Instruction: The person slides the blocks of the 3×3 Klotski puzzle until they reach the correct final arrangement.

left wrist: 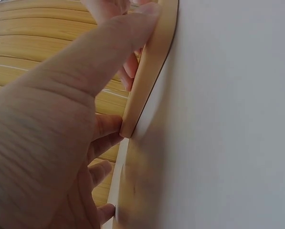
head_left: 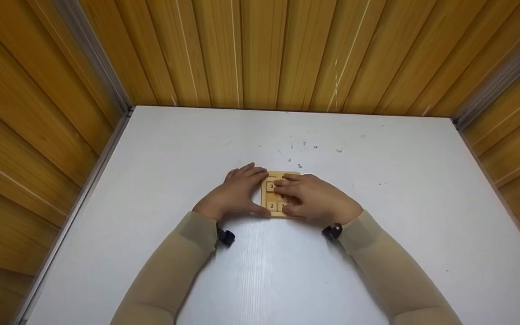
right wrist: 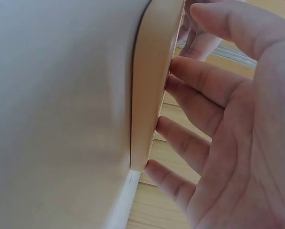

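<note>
A small wooden number slide puzzle [head_left: 263, 195] lies flat on the white table between both hands. Tile 3 [head_left: 271, 186] and tile 2 [head_left: 272, 206] show on its left side; the right hand hides much of the rest. My left hand [head_left: 236, 193] holds the puzzle's left end, thumb at the near edge and forefinger at the far corner. Over the tiles lies my right hand [head_left: 318, 196], its fingertips touching the top face. The left wrist view shows the left thumb against the board's side edge [left wrist: 144, 86]. Spread right fingers [right wrist: 185, 140] meet the board's face in the right wrist view.
The white table [head_left: 188, 149] reaches to yellow wood-look panels [head_left: 260, 54] at the back and both sides. Small dark flecks [head_left: 315, 146] mark the surface beyond the puzzle. Black straps with small dark devices sit at both wrists.
</note>
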Demonstrator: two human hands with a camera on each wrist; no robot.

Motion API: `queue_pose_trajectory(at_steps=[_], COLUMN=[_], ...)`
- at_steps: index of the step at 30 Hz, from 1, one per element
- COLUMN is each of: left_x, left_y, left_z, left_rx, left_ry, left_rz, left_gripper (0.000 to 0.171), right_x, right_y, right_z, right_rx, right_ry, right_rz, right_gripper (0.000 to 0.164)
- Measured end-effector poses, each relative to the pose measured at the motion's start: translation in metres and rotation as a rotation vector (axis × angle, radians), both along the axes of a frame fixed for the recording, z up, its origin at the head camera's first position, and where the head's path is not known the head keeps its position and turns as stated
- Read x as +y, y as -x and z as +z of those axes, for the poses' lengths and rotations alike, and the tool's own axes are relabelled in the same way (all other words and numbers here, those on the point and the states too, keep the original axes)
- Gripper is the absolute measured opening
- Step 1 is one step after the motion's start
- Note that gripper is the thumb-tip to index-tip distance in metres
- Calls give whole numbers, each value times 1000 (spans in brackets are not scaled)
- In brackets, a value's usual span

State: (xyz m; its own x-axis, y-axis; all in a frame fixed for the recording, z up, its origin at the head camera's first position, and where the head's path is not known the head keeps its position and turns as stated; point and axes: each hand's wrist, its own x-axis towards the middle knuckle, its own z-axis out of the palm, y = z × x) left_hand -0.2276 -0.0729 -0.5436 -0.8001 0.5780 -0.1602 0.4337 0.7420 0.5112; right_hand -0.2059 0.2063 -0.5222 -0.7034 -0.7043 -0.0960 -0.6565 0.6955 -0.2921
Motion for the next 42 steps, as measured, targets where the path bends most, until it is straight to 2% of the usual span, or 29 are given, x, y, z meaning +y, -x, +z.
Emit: queue_pose_trajectory(at_steps=[6, 16, 29, 36, 42], left_x=[0, -2, -2, -2, -2], left_y=[3, 1, 1, 1, -2], left_z=[2, 1, 3, 0, -4], left_rx=[12, 1, 12, 24, 15], left_ry=[-1, 12, 4, 14, -16], left_rz=[-12, 12, 12, 8, 12], left_gripper=[123, 124, 124, 124, 125], right_x=[-3, -8, -10, -11, -11], right_y=[-1, -4, -9, -12, -14], right_z=[5, 7, 9, 9, 4], right_rx=[12, 18, 126, 142, 166], right_ry=[-1, -3, 23, 32, 37], right_rz=[-12, -12, 42, 49, 63], right_gripper=[62, 59, 49, 44, 41])
